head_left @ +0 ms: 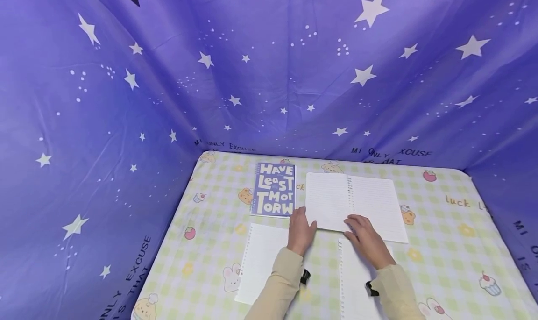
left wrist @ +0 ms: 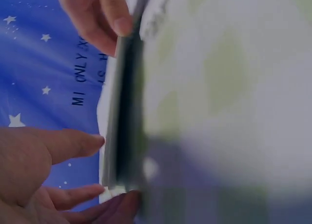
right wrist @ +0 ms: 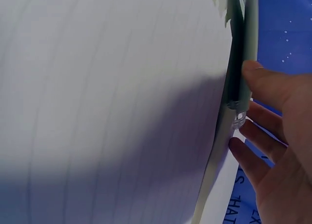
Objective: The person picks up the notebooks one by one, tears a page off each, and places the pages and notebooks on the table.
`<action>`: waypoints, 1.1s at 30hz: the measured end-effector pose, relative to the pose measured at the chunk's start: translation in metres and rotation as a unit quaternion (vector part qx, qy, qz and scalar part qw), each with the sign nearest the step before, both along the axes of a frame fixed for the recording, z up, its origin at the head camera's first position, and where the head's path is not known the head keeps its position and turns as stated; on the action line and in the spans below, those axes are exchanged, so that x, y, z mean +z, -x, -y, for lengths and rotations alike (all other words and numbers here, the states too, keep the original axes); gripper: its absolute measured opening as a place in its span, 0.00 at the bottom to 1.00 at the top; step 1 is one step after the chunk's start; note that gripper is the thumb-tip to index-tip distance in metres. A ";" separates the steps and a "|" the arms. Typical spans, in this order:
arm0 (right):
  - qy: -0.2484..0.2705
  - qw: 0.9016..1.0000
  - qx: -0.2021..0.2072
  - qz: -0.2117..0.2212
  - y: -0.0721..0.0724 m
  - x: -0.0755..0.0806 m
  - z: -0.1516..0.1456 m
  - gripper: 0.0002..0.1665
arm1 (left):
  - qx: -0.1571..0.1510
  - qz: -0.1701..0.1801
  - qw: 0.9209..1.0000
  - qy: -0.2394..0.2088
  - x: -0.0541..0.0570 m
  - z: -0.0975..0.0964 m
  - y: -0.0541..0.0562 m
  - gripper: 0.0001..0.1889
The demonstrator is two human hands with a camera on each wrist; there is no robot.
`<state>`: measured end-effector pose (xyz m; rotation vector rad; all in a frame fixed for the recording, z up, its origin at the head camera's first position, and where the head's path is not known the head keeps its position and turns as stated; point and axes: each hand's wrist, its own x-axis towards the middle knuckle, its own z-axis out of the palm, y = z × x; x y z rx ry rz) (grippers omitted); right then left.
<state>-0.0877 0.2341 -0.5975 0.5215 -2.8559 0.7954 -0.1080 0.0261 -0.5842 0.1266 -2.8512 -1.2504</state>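
A spiral notebook lies open in the head view, showing white lined pages. My left hand is around its near left corner. In the left wrist view the left thumb reaches the notebook's edge, with the other fingers spread lower down by the corner. My right hand is at the near edge, beside the middle spiral. Its thumb touches the edge of the pages in the right wrist view. The right fingers rest loosely by the end of the spiral.
A closed purple notebook with large white lettering lies to the left. Another white notebook page is below the left hand, and a lined one lies under the right forearm. The checked tablecloth meets a purple starry curtain behind.
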 end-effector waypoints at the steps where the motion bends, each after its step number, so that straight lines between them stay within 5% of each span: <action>1: 0.001 1.000 0.001 -0.006 0.000 0.000 0.000 0.19 | 0.004 0.006 1.000 -0.012 0.002 0.000 0.001 0.26; 7: 0.005 1.000 -0.002 -0.004 -0.001 -0.001 0.001 0.20 | 0.020 0.025 0.997 -0.064 0.009 -0.004 0.004 0.27; 19: 0.043 0.999 -0.002 -0.001 0.005 0.006 0.025 0.32 | 0.009 -0.036 0.989 -0.144 0.017 -0.007 0.012 0.31; 33: 0.093 0.995 -0.018 -0.023 0.004 0.010 0.039 0.32 | -0.033 0.036 0.945 -0.325 0.031 -0.006 0.012 0.38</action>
